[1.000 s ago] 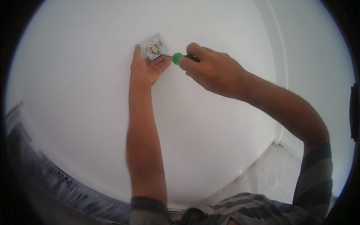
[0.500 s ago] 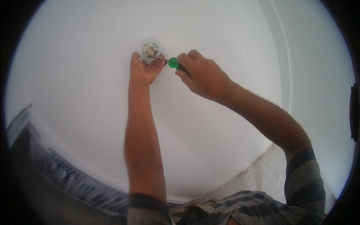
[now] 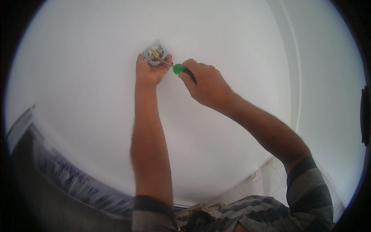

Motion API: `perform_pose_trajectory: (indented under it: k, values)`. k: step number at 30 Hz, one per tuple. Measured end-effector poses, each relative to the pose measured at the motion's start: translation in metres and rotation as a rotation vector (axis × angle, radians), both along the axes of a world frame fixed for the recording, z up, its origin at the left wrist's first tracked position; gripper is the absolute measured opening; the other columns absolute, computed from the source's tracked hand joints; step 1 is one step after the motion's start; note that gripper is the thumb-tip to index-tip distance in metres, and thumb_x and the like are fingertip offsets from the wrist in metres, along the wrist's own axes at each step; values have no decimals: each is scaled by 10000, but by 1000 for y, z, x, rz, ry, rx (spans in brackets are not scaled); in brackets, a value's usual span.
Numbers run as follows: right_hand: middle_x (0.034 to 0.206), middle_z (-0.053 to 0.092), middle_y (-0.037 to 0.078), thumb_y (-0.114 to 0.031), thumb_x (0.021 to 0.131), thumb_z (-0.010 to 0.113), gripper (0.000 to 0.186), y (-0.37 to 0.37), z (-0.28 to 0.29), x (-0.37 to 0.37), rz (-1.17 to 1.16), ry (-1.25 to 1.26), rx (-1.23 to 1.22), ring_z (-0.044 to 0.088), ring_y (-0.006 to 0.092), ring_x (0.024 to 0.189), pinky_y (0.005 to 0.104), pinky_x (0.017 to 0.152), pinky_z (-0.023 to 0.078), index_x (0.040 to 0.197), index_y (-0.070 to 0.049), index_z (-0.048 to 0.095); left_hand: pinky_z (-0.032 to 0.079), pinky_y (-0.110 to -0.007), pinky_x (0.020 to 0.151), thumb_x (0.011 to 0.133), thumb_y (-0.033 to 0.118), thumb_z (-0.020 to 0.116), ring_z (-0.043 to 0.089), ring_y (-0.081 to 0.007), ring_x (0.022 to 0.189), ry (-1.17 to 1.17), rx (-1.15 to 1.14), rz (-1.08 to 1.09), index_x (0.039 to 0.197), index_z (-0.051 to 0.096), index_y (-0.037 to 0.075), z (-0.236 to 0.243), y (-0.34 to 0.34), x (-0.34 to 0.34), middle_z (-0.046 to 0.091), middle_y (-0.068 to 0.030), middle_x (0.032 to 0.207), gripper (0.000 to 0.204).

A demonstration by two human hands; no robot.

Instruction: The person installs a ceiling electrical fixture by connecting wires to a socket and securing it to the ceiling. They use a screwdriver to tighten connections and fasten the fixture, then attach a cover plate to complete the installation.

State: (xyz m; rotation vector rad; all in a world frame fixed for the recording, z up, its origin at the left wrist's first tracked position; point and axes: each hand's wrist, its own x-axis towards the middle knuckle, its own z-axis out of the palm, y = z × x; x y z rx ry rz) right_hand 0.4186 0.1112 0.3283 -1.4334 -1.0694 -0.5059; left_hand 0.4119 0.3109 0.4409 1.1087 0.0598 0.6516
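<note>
A wall socket insert point(image 3: 156, 53) with a square metal frame and brass-coloured inner parts sits against the white wall. From below, my left hand point(image 3: 151, 72) grips its lower edge, thumb side at the left corner and fingers at the right. My right hand point(image 3: 206, 83) is closed round a screwdriver point(image 3: 178, 69) with a green and black handle. The screwdriver's thin shaft slants up and left, its tip meeting the socket's lower middle. Whatever lies behind the frame is hidden.
The white wall point(image 3: 216, 150) spreads around both arms. A corner strip point(image 3: 288, 42) runs down at the right. Light floor tiles point(image 3: 266, 179) show at lower right, and a blurred, striped patterned band point(image 3: 77, 179) curves along the lower left.
The screwdriver and my right hand have shifted slightly down and left, with more of the shaft showing. My left hand still holds the socket insert, whose frame looks a little tilted.
</note>
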Motion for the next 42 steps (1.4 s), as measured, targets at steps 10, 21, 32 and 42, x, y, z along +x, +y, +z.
perform_pose_trajectory:
  k: [10,21,32,42]
  values:
    - [967,612,246,-132,962,627,299,10,-17,-25,-123,-93,-6,702,423,779,473,640,601,1196,8,506,570,-485,870,1058,362,428,542,-358,1088,5,0,39,1323,508,-20,-2,-14,-8,514,-207,1230,471]
    - [932,646,224,-139,964,630,263,26,-16,-32,58,144,161,690,315,660,405,545,557,1151,2,512,579,-490,870,1044,300,467,604,-349,1076,-44,64,-5,1254,574,8,-6,8,-2,614,-189,1162,375]
    - [919,642,193,-159,963,642,275,30,-21,-18,244,395,273,633,281,593,422,540,534,1155,-7,517,558,-484,896,1067,247,375,575,-319,1054,-70,58,53,1265,554,13,-8,0,-1,595,-159,1182,355]
    - [814,668,218,-136,961,628,214,35,-17,-26,84,221,190,693,356,657,436,558,546,1076,9,523,570,-490,885,1038,306,436,591,-349,1074,-82,77,34,1252,591,10,-7,10,4,600,-190,1206,398]
